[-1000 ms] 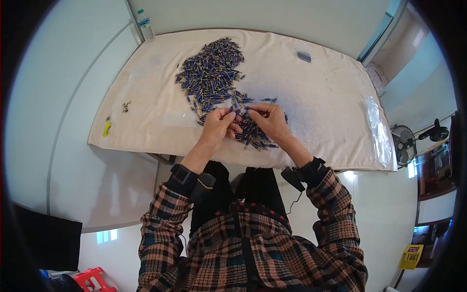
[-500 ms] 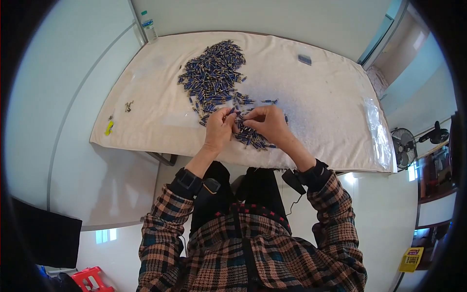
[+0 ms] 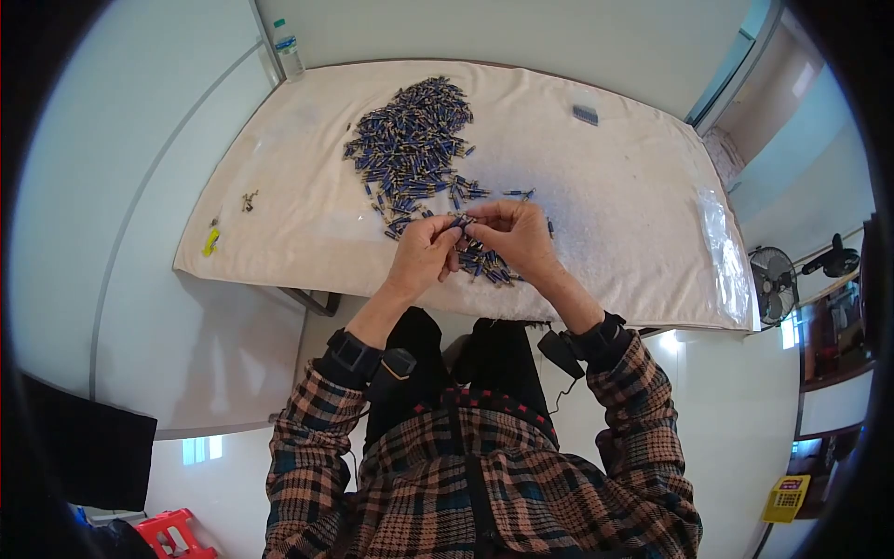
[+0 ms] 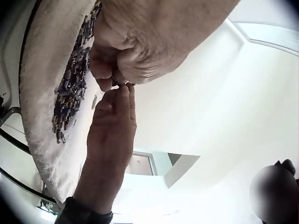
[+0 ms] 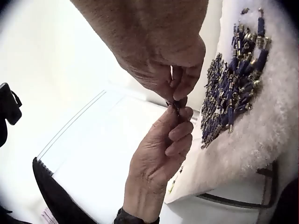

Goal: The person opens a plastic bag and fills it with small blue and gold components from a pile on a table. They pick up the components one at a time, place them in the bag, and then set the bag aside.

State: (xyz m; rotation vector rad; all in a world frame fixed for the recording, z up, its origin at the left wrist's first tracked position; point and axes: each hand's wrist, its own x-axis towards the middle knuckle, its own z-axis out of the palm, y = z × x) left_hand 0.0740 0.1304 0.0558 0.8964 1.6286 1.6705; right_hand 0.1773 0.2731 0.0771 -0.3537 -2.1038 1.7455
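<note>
Over the near part of the table, my left hand pinches a small dark blue piece with metallic ends between thumb and fingers. My right hand comes in from the other side, thumb and forefinger pinched at the same piece. Both sets of fingertips meet there in the right wrist view, largely covering the piece. A large heap of similar blue and brass-coloured pieces lies beyond the hands. A smaller group of pieces is spread below the fingers.
A cream cloth covers the table. On it lie a grey-blue bundle, a clear plastic sheet, a yellow item and a few small metal bits. A water bottle stands at the back left corner.
The right hand dipped left over the near pieces, then rose slightly so its fingertips join the left hand's. The left hand has shifted slightly right and down.
</note>
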